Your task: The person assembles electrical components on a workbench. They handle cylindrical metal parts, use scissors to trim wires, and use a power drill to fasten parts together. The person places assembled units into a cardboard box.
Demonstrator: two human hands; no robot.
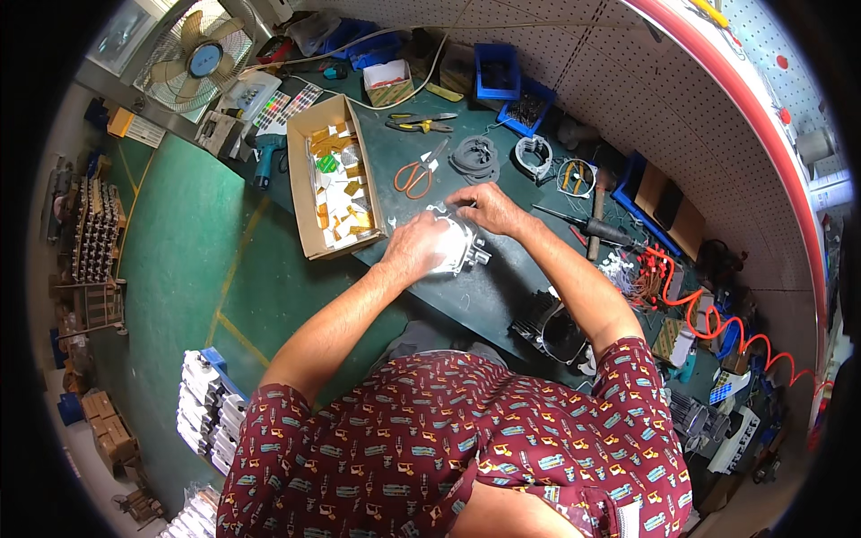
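Housing [457,255] of shiny metal sits on the green desk [448,300] before the person, with the left hand [418,244] laid over its left side and the right hand [487,211] at its far edge, fingers bent. Whether either hand grips the metal or a small piece cannot be told, because the fingertips are partly hidden and too small to make out. Left of the left hand stands an open cardboard box [348,246] of yellow and white pieces, orange-handled scissors [411,180] and a grey coil [474,159] lie beyond both hands, and a long black tool [605,232] lies to the right.
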